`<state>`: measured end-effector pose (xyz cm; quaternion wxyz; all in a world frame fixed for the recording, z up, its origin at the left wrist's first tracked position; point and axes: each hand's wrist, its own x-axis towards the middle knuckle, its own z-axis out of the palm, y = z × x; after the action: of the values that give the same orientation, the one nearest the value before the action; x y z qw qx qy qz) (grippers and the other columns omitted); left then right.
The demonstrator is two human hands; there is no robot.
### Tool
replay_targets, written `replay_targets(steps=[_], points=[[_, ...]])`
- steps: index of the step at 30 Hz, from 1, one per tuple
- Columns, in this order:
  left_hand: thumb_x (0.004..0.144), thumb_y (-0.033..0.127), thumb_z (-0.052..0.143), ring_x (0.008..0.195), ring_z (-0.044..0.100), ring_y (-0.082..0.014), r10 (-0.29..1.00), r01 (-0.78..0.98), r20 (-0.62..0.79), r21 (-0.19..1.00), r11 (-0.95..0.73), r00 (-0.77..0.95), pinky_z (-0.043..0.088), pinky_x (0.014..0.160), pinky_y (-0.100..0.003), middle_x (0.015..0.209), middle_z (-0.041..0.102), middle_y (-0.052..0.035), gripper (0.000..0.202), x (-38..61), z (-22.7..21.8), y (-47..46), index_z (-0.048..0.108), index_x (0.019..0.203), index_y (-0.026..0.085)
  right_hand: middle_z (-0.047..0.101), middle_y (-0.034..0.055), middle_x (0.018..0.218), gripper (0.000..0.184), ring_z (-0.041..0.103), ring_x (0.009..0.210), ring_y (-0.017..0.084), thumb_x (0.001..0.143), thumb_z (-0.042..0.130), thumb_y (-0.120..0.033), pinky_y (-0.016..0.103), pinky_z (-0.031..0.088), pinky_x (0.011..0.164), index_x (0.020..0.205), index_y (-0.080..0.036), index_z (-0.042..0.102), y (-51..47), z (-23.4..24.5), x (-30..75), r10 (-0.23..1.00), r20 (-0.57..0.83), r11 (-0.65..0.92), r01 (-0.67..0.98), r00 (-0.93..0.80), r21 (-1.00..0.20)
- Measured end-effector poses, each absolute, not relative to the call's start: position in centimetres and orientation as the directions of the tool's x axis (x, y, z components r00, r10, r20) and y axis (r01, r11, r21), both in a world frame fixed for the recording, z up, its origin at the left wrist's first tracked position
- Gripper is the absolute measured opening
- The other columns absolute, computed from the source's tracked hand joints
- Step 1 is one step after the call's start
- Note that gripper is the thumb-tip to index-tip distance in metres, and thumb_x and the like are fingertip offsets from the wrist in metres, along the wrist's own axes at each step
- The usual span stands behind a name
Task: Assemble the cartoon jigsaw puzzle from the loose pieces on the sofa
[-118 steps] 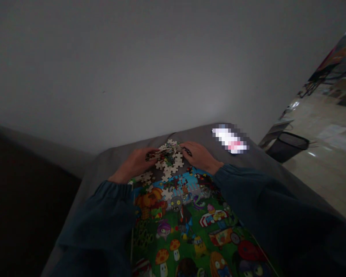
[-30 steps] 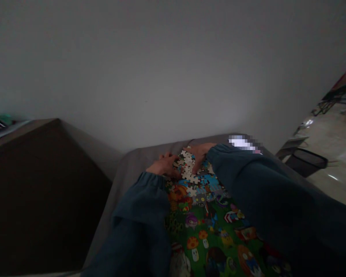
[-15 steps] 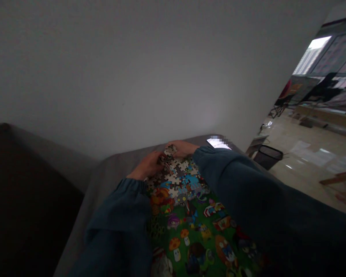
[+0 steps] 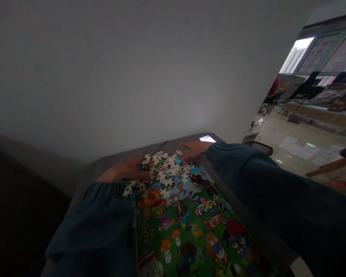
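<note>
A loose pile of jigsaw puzzle pieces (image 4: 168, 169), many with their pale backs up, covers the far end of a colourful cartoon picture board (image 4: 187, 231). At the pile's left side is my left hand (image 4: 128, 168), fingers stretched toward the pieces and touching the edge ones. My right hand (image 4: 195, 149) lies at the far right edge of the pile, fingers apart, its fingertips by the pieces. Neither hand visibly holds a piece. Blue sleeves cover both forearms.
The board rests on a grey cloth-covered surface (image 4: 109, 163) against a pale wall (image 4: 132, 77). A lit phone (image 4: 207, 139) lies beyond my right wrist. On the floor to the right stands a dark bin (image 4: 262, 147). A wooden leg (image 4: 330, 167) shows farther right.
My hands have moved apart, left hand leftward and right hand rightward. The pieces gathered between them now lie spread in a wider pile. The view has shifted slightly.
</note>
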<state>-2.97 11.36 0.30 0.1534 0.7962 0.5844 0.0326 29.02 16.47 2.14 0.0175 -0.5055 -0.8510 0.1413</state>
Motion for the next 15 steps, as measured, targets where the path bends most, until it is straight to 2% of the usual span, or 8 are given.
replay_targets(steps=[3, 6, 8, 10, 15], points=[[0.049, 0.057, 0.087, 0.114, 0.063, -0.0440, 0.937, 0.946, -0.217, 0.235, -0.224, 0.275, 0.056, 0.086, -0.050, 0.140, 0.057, -0.0214, 0.106, -2.8, -0.2, 11.0, 0.052, 0.143, 0.022, 0.050, 0.0231, 0.147, 0.119, 0.058, 0.124, 0.042, 0.059, 0.081, -0.073, 0.051, 0.050, 0.099, 0.154, -0.017, 0.038, 14.8, 1.3, 28.9, 0.888, -0.220, 0.353, 0.904, -0.405, -0.241], [0.047, 0.056, 0.087, 0.115, 0.063, -0.0431, 0.927, 0.948, -0.246, 0.220, -0.230, 0.282, 0.056, 0.086, -0.049, 0.141, 0.055, -0.0201, 0.114, -1.7, -0.7, 10.8, 0.045, 0.148, 0.026, 0.044, 0.0216, 0.151, 0.125, 0.058, 0.122, 0.043, 0.053, 0.087, -0.068, 0.051, 0.051, 0.096, 0.156, -0.023, 0.033, 13.6, 0.6, 27.5, 0.883, -0.244, 0.338, 0.904, -0.400, -0.261], [0.049, 0.052, 0.087, 0.117, 0.061, -0.0416, 0.922, 0.942, -0.243, 0.226, -0.249, 0.302, 0.055, 0.090, -0.048, 0.141, 0.053, -0.0198, 0.114, -1.1, -1.0, 10.8, 0.042, 0.150, 0.025, 0.047, 0.0201, 0.149, 0.113, 0.059, 0.121, 0.039, 0.060, 0.088, -0.058, 0.045, 0.052, 0.096, 0.154, -0.022, 0.037, 13.3, 0.3, 26.4, 0.877, -0.218, 0.360, 0.885, -0.429, -0.295], [0.055, 0.045, 0.084, 0.117, 0.062, -0.0379, 0.918, 0.930, -0.224, 0.245, -0.273, 0.328, 0.055, 0.090, -0.044, 0.141, 0.053, -0.0193, 0.104, -0.8, -1.3, 10.9, 0.044, 0.148, 0.023, 0.054, 0.0194, 0.141, 0.100, 0.063, 0.114, 0.035, 0.063, 0.089, -0.045, 0.040, 0.054, 0.090, 0.148, -0.019, 0.045, 13.4, 0.1, 25.4, 0.874, -0.191, 0.373, 0.869, -0.447, -0.325], [0.060, 0.023, 0.076, 0.101, 0.068, -0.0281, 0.918, 0.897, -0.123, 0.295, -0.330, 0.378, 0.057, 0.082, -0.035, 0.131, 0.059, -0.0132, 0.079, -0.5, -2.0, 11.6, 0.055, 0.137, 0.021, 0.073, 0.0090, 0.108, 0.073, 0.071, 0.091, 0.026, 0.061, 0.088, -0.022, 0.033, 0.058, 0.078, 0.129, -0.020, 0.064, 14.5, -0.3, 23.7, 0.864, -0.143, 0.396, 0.826, -0.483, -0.400]])
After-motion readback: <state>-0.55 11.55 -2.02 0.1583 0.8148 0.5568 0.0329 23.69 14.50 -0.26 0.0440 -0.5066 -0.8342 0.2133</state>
